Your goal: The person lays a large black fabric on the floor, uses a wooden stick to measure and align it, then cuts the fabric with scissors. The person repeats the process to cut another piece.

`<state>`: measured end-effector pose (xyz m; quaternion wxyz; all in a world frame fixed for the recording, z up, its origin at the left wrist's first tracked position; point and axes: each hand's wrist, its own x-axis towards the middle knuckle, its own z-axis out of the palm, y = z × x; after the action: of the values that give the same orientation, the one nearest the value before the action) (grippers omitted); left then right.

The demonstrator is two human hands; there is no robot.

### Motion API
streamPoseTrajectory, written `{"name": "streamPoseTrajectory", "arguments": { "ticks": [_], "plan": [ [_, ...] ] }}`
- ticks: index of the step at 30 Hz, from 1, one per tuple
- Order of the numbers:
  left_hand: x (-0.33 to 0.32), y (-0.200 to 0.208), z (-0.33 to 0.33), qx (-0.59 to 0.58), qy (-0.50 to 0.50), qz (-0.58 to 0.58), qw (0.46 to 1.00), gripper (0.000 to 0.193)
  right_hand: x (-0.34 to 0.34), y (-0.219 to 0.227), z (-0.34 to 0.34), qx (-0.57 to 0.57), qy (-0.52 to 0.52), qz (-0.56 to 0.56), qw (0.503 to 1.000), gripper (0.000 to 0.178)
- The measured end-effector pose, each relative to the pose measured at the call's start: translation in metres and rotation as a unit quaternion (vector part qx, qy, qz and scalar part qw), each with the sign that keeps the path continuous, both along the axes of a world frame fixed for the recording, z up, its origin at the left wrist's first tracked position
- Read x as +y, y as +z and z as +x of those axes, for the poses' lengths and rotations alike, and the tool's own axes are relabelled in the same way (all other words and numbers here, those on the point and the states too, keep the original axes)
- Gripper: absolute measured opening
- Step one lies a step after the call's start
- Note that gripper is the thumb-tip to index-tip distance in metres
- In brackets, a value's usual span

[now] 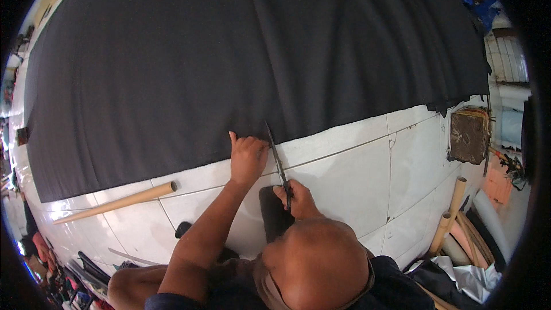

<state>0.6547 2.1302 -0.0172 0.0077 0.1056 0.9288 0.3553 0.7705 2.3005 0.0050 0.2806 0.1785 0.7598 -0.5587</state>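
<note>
A wide sheet of black fabric (166, 69) lies spread over white floor tiles, its near edge running across the view in front of me. At that edge, my left hand (249, 158) pinches the fabric, with one finger sticking out to the left. My right hand (297, 196) is closed round the handles of long dark scissors (276, 155). Their blades point away from me and reach over the fabric's edge, just right of my left fingers. How far the blades are apart, I cannot tell.
A cardboard tube (123, 202) lies on the tiles (344, 172) at the left, near the fabric. To the right sits a worn brown square block (469, 136). More tubes (456, 201) and rolled material stand at the lower right, beside silver sheeting (468, 275).
</note>
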Motion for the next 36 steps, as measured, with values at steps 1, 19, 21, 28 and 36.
{"name": "streamPoseTrajectory", "arguments": {
  "ticks": [1,19,21,28,36],
  "plan": [
    [0.0,0.001,-0.001,-0.011,0.0,0.008,1.0,0.006,0.0,-0.003,-0.008,0.034,0.007,-0.01,0.999,0.04],
    [-0.018,0.016,0.013,-0.054,-0.136,-0.121,0.982,0.048,-0.007,-0.019,-0.029,-0.015,-0.009,-0.025,1.0,0.037],
    [-0.009,0.023,0.017,-0.096,-0.124,-0.18,0.971,0.054,-0.008,-0.024,-0.038,0.004,0.006,-0.01,1.0,0.041],
    [-0.002,0.023,0.03,-0.185,-0.142,-0.265,0.936,0.07,-0.017,-0.01,-0.071,-0.017,0.001,-0.008,1.0,0.057],
    [-0.002,0.023,0.029,-0.197,-0.141,-0.237,0.941,0.072,-0.016,-0.02,-0.071,0.062,-0.008,0.019,0.998,0.044]
  ]
}}
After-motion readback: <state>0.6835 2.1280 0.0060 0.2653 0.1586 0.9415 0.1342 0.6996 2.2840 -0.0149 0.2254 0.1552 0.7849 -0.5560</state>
